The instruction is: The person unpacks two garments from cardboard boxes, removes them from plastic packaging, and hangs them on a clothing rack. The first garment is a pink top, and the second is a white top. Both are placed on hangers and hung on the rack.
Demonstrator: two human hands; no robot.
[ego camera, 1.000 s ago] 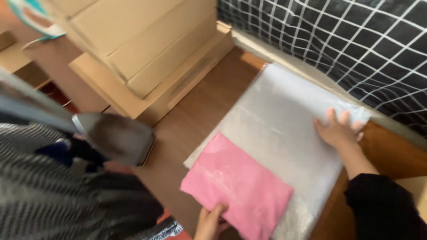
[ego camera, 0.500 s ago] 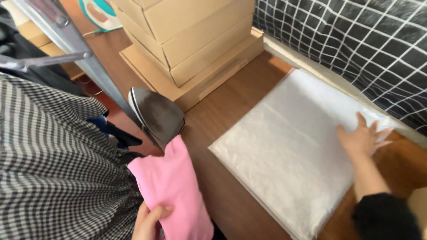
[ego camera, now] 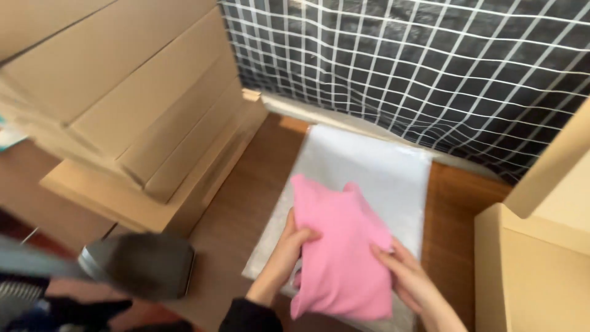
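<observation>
Head view, looking down at a wooden floor or tabletop. From where I watch, both of the person's hands are now on a folded pink cloth [ego camera: 340, 246] in the lower middle of the frame. Half a second ago only the left hand held it, down at the lower left and clear of the bag, while the right hand lay flat on the bag's far edge. The cloth has since come back over the white plastic mailing bag [ego camera: 369, 169], and the right hand has left the bag's edge to meet it.

The left hand [ego camera: 289, 246] is closed round the cloth's left edge, thumb on top and fingers tucked beneath. The right hand [ego camera: 409, 280] clasps the right edge, fingers curled over the fabric. The cloth stands slightly raised and tilted, its top corners sagging; I cannot tell whether its lower end touches the bag.

The bag lies flat, running from the centre of the frame up toward a black fabric with a white grid [ego camera: 418, 67] across the upper right. Stacked cardboard boxes [ego camera: 123, 104] fill the upper left. Another cardboard box [ego camera: 528, 270] sits at the right edge. A dark, blurred, rounded object [ego camera: 144, 264] is at the lower left; I cannot make out what it is.

I judge that the cloth, once pulled aside, is back over the bag under a two-handed hold, so the work of joining cloth and bag looks under way but unfinished.
</observation>
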